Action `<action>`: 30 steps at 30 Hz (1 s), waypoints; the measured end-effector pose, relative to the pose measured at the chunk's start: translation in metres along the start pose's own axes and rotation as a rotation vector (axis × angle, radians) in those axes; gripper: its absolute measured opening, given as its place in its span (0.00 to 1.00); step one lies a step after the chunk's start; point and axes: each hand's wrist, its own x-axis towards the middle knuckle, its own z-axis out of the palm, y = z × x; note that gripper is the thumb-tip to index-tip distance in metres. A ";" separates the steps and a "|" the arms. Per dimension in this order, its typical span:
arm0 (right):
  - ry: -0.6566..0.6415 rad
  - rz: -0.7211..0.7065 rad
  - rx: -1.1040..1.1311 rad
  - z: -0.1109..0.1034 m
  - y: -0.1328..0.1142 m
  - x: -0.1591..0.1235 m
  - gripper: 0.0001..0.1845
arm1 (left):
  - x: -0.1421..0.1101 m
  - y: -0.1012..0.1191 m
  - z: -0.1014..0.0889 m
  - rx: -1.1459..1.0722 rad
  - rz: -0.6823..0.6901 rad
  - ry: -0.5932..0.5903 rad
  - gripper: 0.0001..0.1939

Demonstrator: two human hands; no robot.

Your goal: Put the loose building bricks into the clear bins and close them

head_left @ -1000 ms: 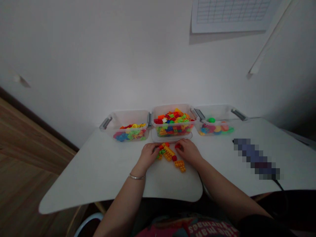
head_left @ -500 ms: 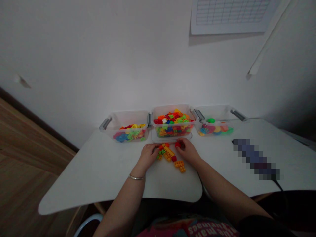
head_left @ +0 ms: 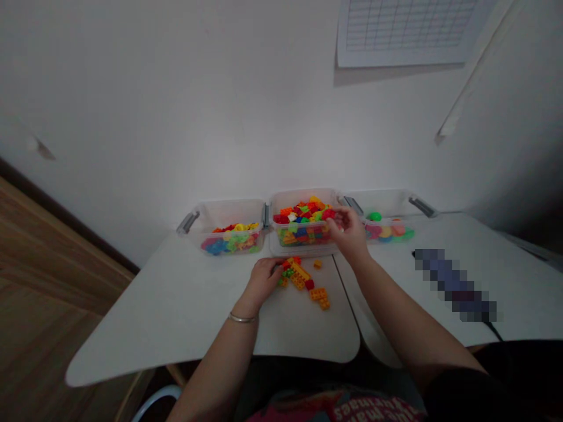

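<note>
My left hand (head_left: 264, 275) rests on the table, its fingers closed on the left end of a built piece of toy bricks (head_left: 299, 274), mostly yellow with red and green bits. Over the right front part of the middle bin (head_left: 303, 224) is my right hand (head_left: 349, 231), with a red toy brick (head_left: 328, 215) pinched at its fingertips. That bin is heaped with mixed coloured bricks. Beside the built piece lie a small orange brick (head_left: 317, 265) and joined yellow-orange bricks (head_left: 320, 297). The left fingertips are partly hidden.
A left clear bin (head_left: 229, 208) holds coloured plastic pieces. The right clear bin (head_left: 387, 199) contains round and other coloured pieces. A blurred-out object (head_left: 455, 287) with a cable lies on the right of the white table (head_left: 176, 316). Behind stands a wall with a gridded sheet (head_left: 404, 35).
My right hand has moved away from the bricks on the table, up to the middle bin with the red brick. The small orange brick now shows. My left hand has stayed put.
</note>
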 end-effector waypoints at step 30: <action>-0.063 -0.289 -0.333 0.050 -0.028 0.068 0.09 | 0.000 -0.002 0.002 -0.001 0.016 0.018 0.15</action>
